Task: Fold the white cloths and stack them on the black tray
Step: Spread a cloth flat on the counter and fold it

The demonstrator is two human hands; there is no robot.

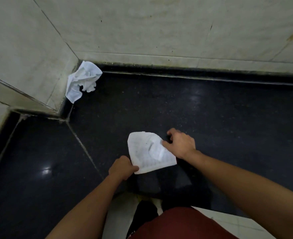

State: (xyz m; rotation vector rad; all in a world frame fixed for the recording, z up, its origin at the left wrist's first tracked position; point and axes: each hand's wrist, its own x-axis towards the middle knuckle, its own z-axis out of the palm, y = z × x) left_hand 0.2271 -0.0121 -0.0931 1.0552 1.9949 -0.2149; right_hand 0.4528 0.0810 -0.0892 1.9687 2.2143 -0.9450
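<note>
White cloth [150, 152] is pinched by both your hands' fingers; a loose pinch lets the fold slip open.

The scene is dim and flat, with a greenish cast on the pale wall tiles [159, 28] beyond the hands. Soft glints of overhead light sit on the glossy dark counter [211, 118]: one left of the left hand [122, 168], fainter ones beyond the right hand [182, 143]. A murky shadow pools just below both hands. Straight tile joints bow toward the frame edges from the wide lens. Detail is soft and smeared throughout, noisy in the dark areas.
</note>
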